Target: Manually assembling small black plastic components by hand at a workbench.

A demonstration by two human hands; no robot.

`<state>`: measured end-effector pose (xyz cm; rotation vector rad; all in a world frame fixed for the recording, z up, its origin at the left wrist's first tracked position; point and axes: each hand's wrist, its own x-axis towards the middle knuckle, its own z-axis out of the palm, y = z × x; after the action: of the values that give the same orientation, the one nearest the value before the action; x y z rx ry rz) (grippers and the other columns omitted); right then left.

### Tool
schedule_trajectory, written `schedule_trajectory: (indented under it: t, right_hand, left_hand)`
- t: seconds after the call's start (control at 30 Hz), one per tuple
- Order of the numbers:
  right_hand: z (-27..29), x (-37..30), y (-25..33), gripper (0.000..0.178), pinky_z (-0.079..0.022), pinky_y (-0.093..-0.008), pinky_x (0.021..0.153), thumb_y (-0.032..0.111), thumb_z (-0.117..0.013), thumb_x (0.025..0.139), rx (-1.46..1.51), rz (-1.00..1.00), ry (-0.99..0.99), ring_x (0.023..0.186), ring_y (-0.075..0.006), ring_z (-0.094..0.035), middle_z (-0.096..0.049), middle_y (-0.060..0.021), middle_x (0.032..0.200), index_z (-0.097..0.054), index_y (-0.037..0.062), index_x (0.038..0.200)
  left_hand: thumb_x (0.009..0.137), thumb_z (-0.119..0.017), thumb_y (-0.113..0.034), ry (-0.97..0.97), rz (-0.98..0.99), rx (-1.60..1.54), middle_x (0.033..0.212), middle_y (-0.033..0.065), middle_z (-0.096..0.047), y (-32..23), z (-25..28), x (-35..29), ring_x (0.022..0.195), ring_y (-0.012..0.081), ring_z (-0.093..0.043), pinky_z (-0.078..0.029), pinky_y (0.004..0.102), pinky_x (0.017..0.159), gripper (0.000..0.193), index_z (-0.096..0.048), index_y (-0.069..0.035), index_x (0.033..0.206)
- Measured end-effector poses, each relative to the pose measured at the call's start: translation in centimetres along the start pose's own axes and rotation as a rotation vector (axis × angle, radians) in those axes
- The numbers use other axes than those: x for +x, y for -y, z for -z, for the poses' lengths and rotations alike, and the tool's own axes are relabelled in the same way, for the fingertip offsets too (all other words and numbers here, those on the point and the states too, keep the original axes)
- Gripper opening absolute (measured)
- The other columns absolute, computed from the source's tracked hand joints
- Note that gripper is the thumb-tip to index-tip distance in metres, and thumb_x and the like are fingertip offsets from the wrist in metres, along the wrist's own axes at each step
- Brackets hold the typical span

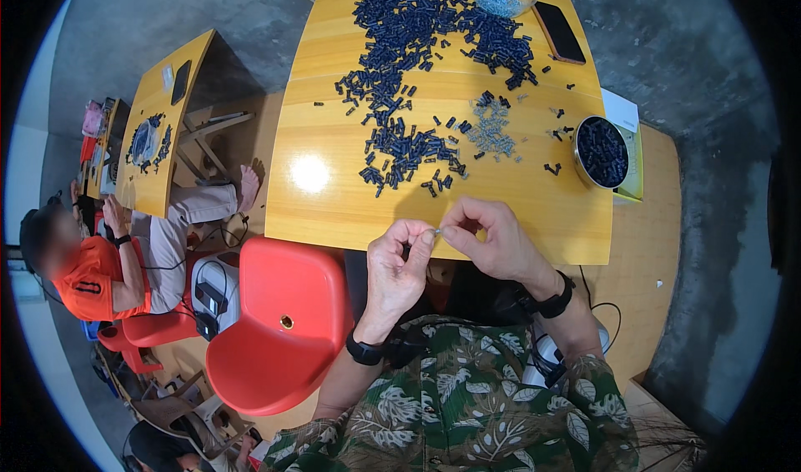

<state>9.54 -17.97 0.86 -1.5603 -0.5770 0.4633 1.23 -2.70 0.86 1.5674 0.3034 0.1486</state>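
Left hand (pixel 399 263) and right hand (pixel 492 243) close in fingertip pinches on one small part (pixel 437 232) above the bench's (pixel 325 209) near edge, presumably for fine control; black pieces (pixel 409 153) and clear pieces (pixel 492 130) lie loose farther off, seemingly for easy reach.

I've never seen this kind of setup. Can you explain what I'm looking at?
There's no machine here: these are a person's bare hands, filmed from above by a wide fisheye camera on their head, which bends straight edges. The left hand and right hand meet at the fingertips around a tiny pale part, too small to identify. On the wooden table lie loose black cylindrical pieces, small silvery pieces, a clear bowl, a smartphone and a metal bowl of black pieces.
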Motion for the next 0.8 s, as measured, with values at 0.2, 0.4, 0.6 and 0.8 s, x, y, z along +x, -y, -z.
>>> schedule_trajectory:
  t: [0.2, 0.4, 0.6, 0.8]
  right_hand:
    - [-0.4, -0.6, 0.6, 0.015, -0.039, -0.0253, 0.051, 0.014, -0.063, 0.090, -0.222, 0.099, -0.050, 0.059, -0.0066, -0.048, -0.053, -0.0006, 0.064, -0.059, 0.0005, 0.083]
    - [-0.8, -1.1, 0.1, 0.016, -0.039, -0.0238, 0.052, 0.014, -0.062, 0.091, 0.056, -0.170, -0.064, 0.060, -0.0048, -0.046, -0.053, 0.0023, 0.066, -0.059, 0.0006, 0.083]
    - [-0.6, -1.4, -0.9, 0.015, -0.041, -0.0216, 0.055, 0.014, -0.066, 0.090, 0.183, -0.174, -0.045, 0.063, -0.0023, -0.048, -0.056, 0.0048, 0.069, -0.061, 0.0016, 0.083]
    - [0.0, -1.2, -0.1, 0.006, -0.044, -0.0227, 0.060, 0.005, -0.069, 0.086, 0.164, -0.115, 0.010, 0.071, -0.0063, -0.058, -0.064, -0.0005, 0.077, -0.063, 0.0015, 0.086]
  left_hand:
    - [0.096, -0.060, -0.012, 0.027, 0.015, 0.014, 0.073, -0.0058, -0.054, 0.0, 0.2, 0.1, 0.059, 0.0016, -0.043, -0.036, 0.0175, 0.053, 0.010, -0.062, -0.002, 0.093]
    - [0.095, -0.060, -0.008, 0.000, -0.142, 0.223, 0.071, -0.0046, -0.055, -0.4, -0.5, -0.3, 0.061, 0.0042, -0.046, -0.038, 0.0195, 0.056, 0.009, -0.061, 0.000, 0.092]
    - [0.093, -0.059, -0.005, -0.036, -0.216, 0.339, 0.071, -0.0028, -0.056, -0.4, -0.5, -0.5, 0.064, 0.0055, -0.048, -0.042, 0.0210, 0.059, 0.007, -0.062, 0.002, 0.091]
    - [0.090, -0.063, -0.004, -0.029, -0.213, 0.253, 0.067, 0.0024, -0.056, 0.0, -0.2, -0.5, 0.059, 0.0073, -0.051, -0.040, 0.0243, 0.050, 0.004, -0.062, 0.000, 0.090]
